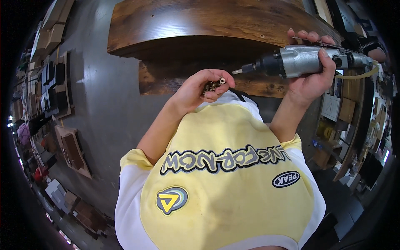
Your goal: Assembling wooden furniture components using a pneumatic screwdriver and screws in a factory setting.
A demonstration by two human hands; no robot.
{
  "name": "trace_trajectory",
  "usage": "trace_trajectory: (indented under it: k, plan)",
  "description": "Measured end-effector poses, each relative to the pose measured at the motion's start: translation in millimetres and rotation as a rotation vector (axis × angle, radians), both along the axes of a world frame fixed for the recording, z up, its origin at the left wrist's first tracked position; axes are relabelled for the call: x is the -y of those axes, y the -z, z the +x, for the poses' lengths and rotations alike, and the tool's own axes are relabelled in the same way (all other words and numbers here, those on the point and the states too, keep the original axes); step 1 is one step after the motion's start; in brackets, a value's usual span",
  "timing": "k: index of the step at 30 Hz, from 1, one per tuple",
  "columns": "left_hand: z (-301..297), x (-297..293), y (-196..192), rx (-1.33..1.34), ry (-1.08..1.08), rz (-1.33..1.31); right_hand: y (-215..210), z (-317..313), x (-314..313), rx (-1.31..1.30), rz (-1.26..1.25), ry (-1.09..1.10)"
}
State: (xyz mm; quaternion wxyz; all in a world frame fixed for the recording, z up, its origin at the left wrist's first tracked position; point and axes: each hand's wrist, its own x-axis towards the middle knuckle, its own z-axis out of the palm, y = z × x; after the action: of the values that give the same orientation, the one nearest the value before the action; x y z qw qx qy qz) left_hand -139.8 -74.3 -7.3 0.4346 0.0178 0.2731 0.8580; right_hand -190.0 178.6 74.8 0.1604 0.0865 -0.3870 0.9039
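My left hand (189, 92) is closed around several small brass-coloured threaded inserts (211, 86) cupped in the palm. One hollow insert (223, 81) stands out at the fingertips, its ring-shaped end showing. In my right hand (310, 85) lies a silver and black pneumatic screwdriver (300, 60), with the thumb and fingers wrapped round its body. Its bit (237, 71) points left toward my left fingers and stays apart from the inserts. Beyond both hands is a brown wood-grain board (208, 27) with small holes in its top face.
Below the large board a second wood-grain piece (160, 79) shows at a lower level. A yellowish air hose (361, 75) curves from the driver's rear. Panels and boxes (54, 89) line the left side of the grey floor (104, 108). Shelving with goods (348, 104) stands at right.
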Motion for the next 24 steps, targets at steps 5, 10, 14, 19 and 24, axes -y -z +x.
trace_trajectory:
  k: [5, 10, 14, 19, 24]
  plan:
    - [4, 22, -8, -0.102, -0.005, -0.180, -8, -1, 28, -0.089, -0.003, -0.161]
    - [5, 44, -13, -0.168, 0.042, -0.246, -9, 2, 60, -0.081, 0.186, -0.141]
    - [5, 61, -19, -0.307, 0.100, -0.366, -6, 5, 70, -0.024, 0.171, -0.120]
    - [12, 70, -7, -0.497, 0.037, -0.359, -4, 11, 83, 0.007, 0.192, -0.118]
    - [16, 90, -14, -0.643, 0.015, -0.420, -6, 18, 101, 0.028, 0.180, -0.123]
